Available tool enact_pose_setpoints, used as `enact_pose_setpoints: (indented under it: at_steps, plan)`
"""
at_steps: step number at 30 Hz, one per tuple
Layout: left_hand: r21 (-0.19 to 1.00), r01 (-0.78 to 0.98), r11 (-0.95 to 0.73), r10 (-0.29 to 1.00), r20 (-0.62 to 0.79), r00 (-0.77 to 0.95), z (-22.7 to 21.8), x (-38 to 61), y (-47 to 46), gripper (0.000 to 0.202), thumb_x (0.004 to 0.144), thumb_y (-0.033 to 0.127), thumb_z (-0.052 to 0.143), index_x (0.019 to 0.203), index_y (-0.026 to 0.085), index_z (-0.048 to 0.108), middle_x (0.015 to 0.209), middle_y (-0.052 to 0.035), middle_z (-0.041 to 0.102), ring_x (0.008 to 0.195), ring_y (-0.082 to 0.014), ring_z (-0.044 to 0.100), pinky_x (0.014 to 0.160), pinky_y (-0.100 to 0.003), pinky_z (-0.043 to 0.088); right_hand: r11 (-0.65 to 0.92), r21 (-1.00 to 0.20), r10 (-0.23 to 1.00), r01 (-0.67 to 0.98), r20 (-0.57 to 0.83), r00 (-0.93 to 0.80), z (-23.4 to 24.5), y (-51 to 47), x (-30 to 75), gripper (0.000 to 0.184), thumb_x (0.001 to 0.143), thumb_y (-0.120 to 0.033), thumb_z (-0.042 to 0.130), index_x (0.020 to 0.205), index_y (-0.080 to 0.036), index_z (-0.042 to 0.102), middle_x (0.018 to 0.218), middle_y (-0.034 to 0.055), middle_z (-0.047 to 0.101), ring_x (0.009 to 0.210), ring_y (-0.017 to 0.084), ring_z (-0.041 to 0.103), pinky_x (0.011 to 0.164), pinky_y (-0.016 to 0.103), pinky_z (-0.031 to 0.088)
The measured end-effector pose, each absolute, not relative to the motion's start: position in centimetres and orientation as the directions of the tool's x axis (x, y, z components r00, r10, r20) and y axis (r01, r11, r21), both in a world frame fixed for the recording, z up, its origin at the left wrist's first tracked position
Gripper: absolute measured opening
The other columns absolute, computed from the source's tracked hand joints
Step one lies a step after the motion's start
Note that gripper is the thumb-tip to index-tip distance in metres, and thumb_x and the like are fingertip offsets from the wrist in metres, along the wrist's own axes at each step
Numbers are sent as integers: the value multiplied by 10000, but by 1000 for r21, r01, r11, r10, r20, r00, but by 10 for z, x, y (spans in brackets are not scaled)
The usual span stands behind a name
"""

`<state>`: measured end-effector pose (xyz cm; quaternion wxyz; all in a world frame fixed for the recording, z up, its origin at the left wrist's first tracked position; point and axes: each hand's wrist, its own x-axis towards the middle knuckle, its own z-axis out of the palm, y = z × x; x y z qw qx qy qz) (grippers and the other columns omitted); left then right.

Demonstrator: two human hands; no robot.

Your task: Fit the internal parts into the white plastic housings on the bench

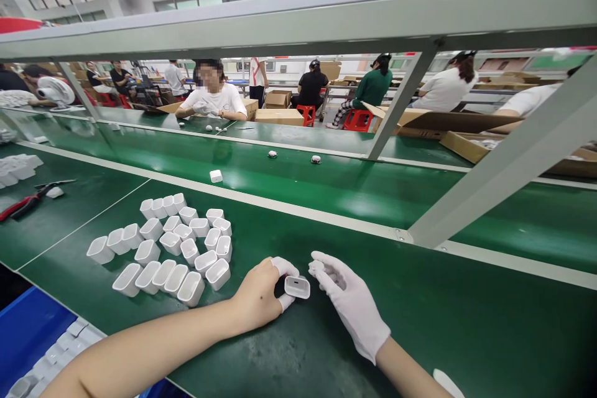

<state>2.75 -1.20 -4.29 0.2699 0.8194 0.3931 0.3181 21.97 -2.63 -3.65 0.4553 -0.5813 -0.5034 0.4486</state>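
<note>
My left hand [263, 292], with white covers on its fingertips, is closed on a small white plastic housing [297, 288]. The open end of this housing faces me, and a dark slot shows inside. Just to its right is my right hand [347, 298] in a white glove, apart from the housing, its fingers curled with the tips close together. Whether anything small sits between those fingertips I cannot make out. Left of my hands, several like white housings [190, 289] stand in loose rows on the green table [261, 354], their open ends up.
A pale metal frame post [504, 155] rises at the right. Beyond the white rail, a green conveyor belt [289, 189] carries a white piece [216, 175]. Red-handled pliers [28, 202] lie far left. A blue bin [32, 329] of white parts stands lower left. A co-worker [212, 96] sits opposite.
</note>
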Motion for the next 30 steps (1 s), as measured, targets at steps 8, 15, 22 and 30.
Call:
enact_pose_setpoints:
  at_steps: [8,15,22,30]
  plan:
    - [612,485,-625,769,376,517,-41,28,-16,313,765,121,608,1051,247,601,1006,-24,618,890,-203,557,802,-332,472,102,-887,993,450,119,11,-43,-24,227,232,833,-327,513,908,-252,719,1070,47,647,986,219,608,889,386,485]
    - [567,358,-741,668,578,468,-32,27,-19,332,747,153,605,1070,224,583,887,-35,599,783,-186,560,700,-326,474,167,-785,985,597,156,-70,-47,-25,228,251,880,-288,473,1003,-267,691,1131,32,618,1043,191,589,944,368,474]
    - [287,189,-939,338,868,362,-23,26,-34,355,710,250,567,1053,162,556,796,-28,619,628,-155,564,559,-302,394,256,-589,966,767,181,-183,-45,-24,225,344,860,-159,459,1137,-264,635,1106,18,639,998,199,583,892,388,490]
    - [287,92,-953,301,890,342,-19,28,-35,331,813,330,518,1061,115,555,766,-44,617,625,-158,607,539,-302,377,301,-406,953,863,158,-258,-43,-23,221,363,864,-157,487,1194,-242,612,1083,35,636,929,215,578,813,388,496]
